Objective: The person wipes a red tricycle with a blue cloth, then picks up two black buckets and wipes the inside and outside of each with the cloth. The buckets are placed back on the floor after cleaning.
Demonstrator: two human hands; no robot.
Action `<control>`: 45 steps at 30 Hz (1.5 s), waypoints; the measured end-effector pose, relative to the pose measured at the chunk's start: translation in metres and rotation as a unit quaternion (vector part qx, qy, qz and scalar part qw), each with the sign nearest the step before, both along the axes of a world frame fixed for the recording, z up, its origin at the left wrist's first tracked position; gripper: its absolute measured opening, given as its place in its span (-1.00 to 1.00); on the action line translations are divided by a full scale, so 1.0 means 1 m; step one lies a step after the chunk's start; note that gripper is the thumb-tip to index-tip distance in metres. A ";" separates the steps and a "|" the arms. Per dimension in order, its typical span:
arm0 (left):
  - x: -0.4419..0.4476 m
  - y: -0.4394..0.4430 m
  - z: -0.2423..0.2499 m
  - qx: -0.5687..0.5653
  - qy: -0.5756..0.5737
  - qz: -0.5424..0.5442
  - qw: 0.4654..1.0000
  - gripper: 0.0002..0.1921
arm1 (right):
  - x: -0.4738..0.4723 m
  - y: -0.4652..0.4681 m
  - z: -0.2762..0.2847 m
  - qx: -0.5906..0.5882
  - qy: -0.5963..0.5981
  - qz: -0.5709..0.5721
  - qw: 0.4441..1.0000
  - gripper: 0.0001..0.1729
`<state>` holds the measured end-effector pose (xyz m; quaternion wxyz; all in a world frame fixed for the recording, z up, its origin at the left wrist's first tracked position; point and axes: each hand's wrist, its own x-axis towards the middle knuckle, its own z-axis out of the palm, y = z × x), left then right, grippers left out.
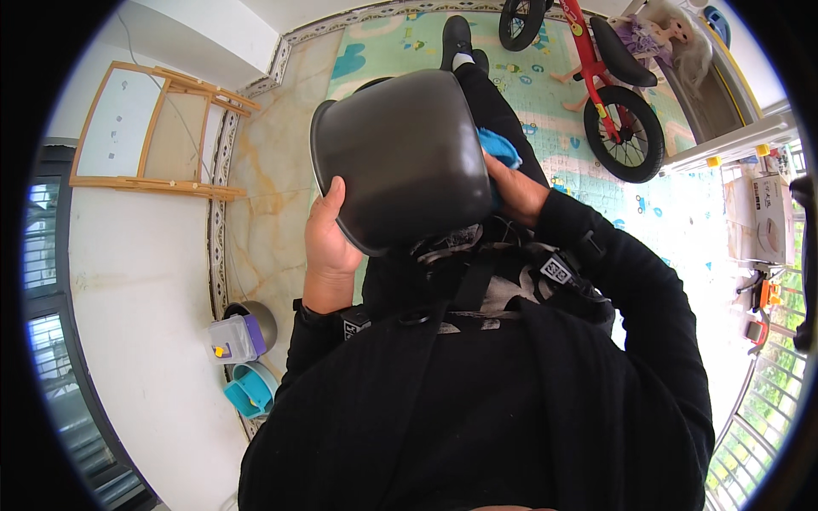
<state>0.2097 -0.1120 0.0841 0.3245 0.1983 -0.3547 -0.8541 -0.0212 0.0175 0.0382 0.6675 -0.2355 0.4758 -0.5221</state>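
A large dark metal pot [402, 160] lies on its side above my lap, its rim towards the left and its base towards the right. My left hand [332, 236] grips the rim at the lower left, the thumb on the outer wall. Against the base at the right is my right hand [517, 188], with a blue cloth [498, 148] bunched between it and the pot. The fingers of my right hand are partly hidden behind the pot, and so is the pot's inside.
A red balance bike [594, 70] and a doll [671, 35] are at the upper right on a patterned play mat [524, 108]. A folded wooden easel [144, 134] leans at the left wall. Below it are a lidded plastic box [233, 338] and a turquoise container [249, 391].
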 end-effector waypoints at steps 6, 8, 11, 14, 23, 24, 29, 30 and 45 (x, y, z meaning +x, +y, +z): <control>-0.004 0.013 0.010 -0.053 -0.044 -0.010 0.998 -0.60 | 0.024 0.039 0.031 -0.002 -0.181 -0.043 0.983 -0.33; -0.010 0.021 0.011 -0.076 -0.051 -0.005 0.996 -0.66 | 0.028 0.052 0.048 0.005 -0.065 -0.053 0.996 -0.27; -0.016 0.028 0.015 -0.134 -0.135 -0.015 0.982 -0.66 | 0.024 0.059 0.072 -0.099 0.187 -0.068 0.975 -0.14; -0.017 0.040 0.018 -0.262 -0.190 -0.113 0.939 -0.72 | 0.018 0.063 0.090 -0.243 0.448 -0.094 0.855 -0.22; -0.036 0.057 0.009 -0.582 -0.246 -0.325 0.704 -0.74 | -0.061 0.015 0.060 -0.162 0.507 -0.023 0.846 -0.39; -0.039 0.058 0.007 -0.620 -0.242 -0.333 0.668 -0.73 | -0.079 0.005 0.056 -0.109 0.513 0.001 0.852 -0.38; -0.040 0.056 -0.003 -0.706 -0.215 -0.348 0.578 -0.72 | -0.100 0.022 0.033 -0.043 0.479 -0.030 0.876 -0.34; -0.039 0.054 -0.004 -0.711 -0.223 -0.355 0.564 -0.71 | -0.096 0.029 0.032 -0.065 0.449 -0.054 0.890 -0.33; -0.073 0.077 0.019 -0.813 -0.171 -0.299 0.469 -0.68 | -0.106 0.036 0.063 -0.069 0.455 -0.090 0.883 -0.48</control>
